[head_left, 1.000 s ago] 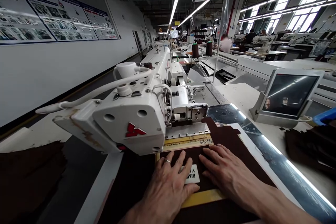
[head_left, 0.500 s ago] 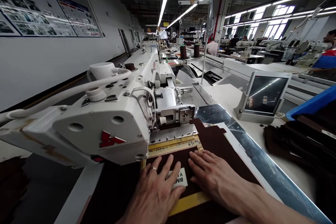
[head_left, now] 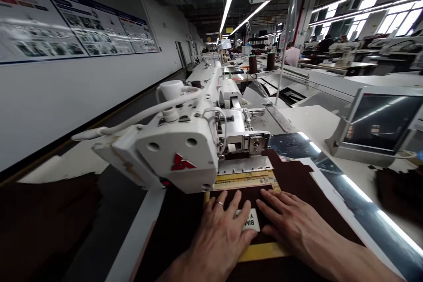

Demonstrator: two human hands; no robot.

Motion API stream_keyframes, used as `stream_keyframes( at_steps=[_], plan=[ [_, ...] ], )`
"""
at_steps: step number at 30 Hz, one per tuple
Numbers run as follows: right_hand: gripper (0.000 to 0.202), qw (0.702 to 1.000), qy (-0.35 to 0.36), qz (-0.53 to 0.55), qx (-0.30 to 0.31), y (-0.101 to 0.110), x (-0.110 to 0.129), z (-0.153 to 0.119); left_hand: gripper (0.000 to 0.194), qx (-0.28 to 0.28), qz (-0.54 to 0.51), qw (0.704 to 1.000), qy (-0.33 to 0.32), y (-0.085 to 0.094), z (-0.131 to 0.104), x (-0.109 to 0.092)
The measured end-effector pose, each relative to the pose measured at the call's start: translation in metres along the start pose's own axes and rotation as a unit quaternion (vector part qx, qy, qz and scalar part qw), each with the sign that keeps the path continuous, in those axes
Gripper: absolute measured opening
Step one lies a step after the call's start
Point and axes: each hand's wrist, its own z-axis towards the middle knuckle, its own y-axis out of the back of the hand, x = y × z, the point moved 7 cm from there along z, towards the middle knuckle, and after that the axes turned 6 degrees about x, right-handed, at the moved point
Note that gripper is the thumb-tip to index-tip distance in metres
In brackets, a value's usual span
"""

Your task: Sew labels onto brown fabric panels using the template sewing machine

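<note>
My left hand (head_left: pixel 222 231), with a ring on one finger, lies spread on dark brown fabric (head_left: pixel 297 187). Its fingers point toward a white sewing machine (head_left: pixel 178 154), and its thumb side covers part of a white printed label (head_left: pixel 251 220). To the right of the label my right hand (head_left: pixel 292 218) rests flat, fingers extended. A yellow frame (head_left: pixel 262 252) surrounds the area under both hands. Handwriting marks its far strip, just in front of the machine's metal clamp plate (head_left: pixel 246 165). Neither hand holds anything.
A screen on a stand (head_left: pixel 380 123) is at the right, above a dark fabric pile (head_left: pixel 399 191). More brown fabric (head_left: pixel 46 224) lies at the left. Thread cones (head_left: pixel 253 64) stand behind the machine. A seated person (head_left: pixel 292 55) is farther back.
The camera view has turned left, so the machine and hands appear farther right. Both hands keep the same flat pose on the fabric beside the label.
</note>
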Motion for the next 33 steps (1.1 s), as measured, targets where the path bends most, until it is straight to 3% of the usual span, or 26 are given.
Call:
stream_keyframes(
  at_steps=[9,24,33],
  plan=[
    [0.047,0.997,0.021,-0.059,-0.038,-0.008,0.002,-0.004,0.055,0.011,-0.039,0.999,0.006,0.003,-0.004,-0.001],
    [0.044,0.998,0.014,-0.056,-0.011,-0.015,0.006,-0.001,0.052,-0.011,-0.021,1.000,0.000,0.000,-0.010,0.003],
    [0.043,0.998,0.032,-0.051,-0.022,-0.007,0.014,0.008,0.051,-0.020,-0.014,1.000,-0.012,0.002,-0.016,0.007]
  ],
)
